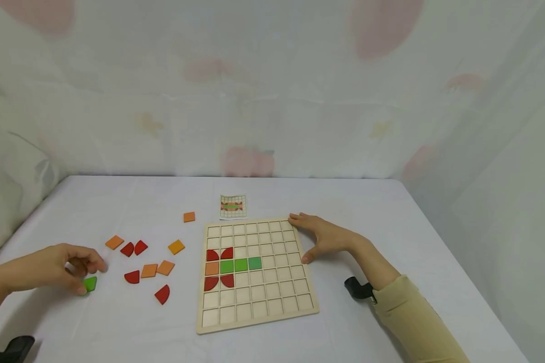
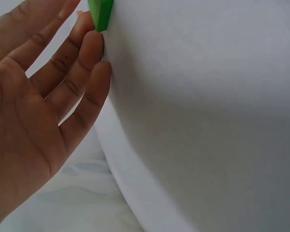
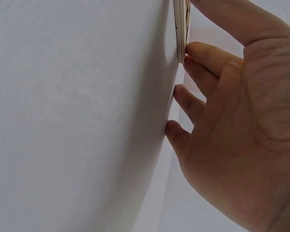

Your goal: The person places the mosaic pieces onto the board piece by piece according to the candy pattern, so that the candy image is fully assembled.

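Note:
At the left of the table, my left hand (image 1: 54,269) pinches a green square tile (image 1: 90,284), thumb at its near side and fingers bent over it. The left wrist view shows a corner of that green tile (image 2: 101,14) beside the fingertips. My right hand (image 1: 327,237) rests at the right side of a wooden grid board (image 1: 259,320), fingertips by its far corner and thumb on the side edge. On the board, red quarter-circle tiles (image 1: 227,280) lie above and below a row made of an orange square (image 1: 212,268) and green squares (image 1: 240,265).
Between my left hand and the board lie loose orange tiles (image 1: 149,270), red quarter-circles (image 1: 162,294) and a yellow-orange tile (image 1: 176,246). Another orange tile (image 1: 188,217) lies farther back. A small pattern card (image 1: 233,214) is behind the board. Patterned cloth (image 1: 272,111) hangs beyond the table.

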Motion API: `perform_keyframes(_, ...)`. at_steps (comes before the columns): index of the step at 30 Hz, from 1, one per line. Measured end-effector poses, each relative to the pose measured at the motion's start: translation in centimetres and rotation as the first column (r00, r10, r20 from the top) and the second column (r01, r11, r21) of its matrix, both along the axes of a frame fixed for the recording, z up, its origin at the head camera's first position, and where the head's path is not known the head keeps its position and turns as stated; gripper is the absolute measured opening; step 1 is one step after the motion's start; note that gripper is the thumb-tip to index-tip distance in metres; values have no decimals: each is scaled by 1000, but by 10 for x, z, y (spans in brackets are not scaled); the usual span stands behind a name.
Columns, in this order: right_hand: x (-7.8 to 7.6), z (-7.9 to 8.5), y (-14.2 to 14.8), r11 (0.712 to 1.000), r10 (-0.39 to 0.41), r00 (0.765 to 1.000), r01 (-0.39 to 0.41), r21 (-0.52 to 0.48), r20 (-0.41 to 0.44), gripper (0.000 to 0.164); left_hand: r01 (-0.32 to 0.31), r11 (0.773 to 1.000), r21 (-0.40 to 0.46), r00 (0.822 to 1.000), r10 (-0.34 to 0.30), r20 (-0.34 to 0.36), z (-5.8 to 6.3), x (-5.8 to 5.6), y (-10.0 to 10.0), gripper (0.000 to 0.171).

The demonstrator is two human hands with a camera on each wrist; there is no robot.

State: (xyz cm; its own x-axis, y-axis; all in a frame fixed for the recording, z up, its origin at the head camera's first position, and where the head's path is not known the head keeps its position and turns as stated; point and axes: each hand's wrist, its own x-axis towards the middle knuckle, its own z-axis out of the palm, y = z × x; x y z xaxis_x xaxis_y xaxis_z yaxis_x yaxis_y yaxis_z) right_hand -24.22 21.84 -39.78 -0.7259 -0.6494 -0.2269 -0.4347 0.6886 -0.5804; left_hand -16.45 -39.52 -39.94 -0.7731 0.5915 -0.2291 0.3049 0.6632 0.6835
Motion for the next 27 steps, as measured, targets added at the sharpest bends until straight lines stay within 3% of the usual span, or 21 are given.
perform_keyframes(6, 0, 0, 0, 1000, -3, 1000, 3, 8, -2, 110, 21, 1000, 20, 999, -21, 25, -2, -3, 1, 29)
perform_keyframes(12, 0, -1, 0, 1000, 1, 1000, -1, 3, -4, 110, -73, 991, -109, 995, 80, 61, 2, -5, 6, 32)
perform_keyframes(19, 0, -1, 0, 1000, -1, 1000, 1, 5, -1, 109, -144, 971, -191, 989, 149, 14, 8, -4, 12, 29)
perform_keyframes(27, 1, 1, -1, 1000, -2, 1000, 2, 0, 3, 110, -154, 974, -166, 988, 153, -16, 9, -1, 16, 27)
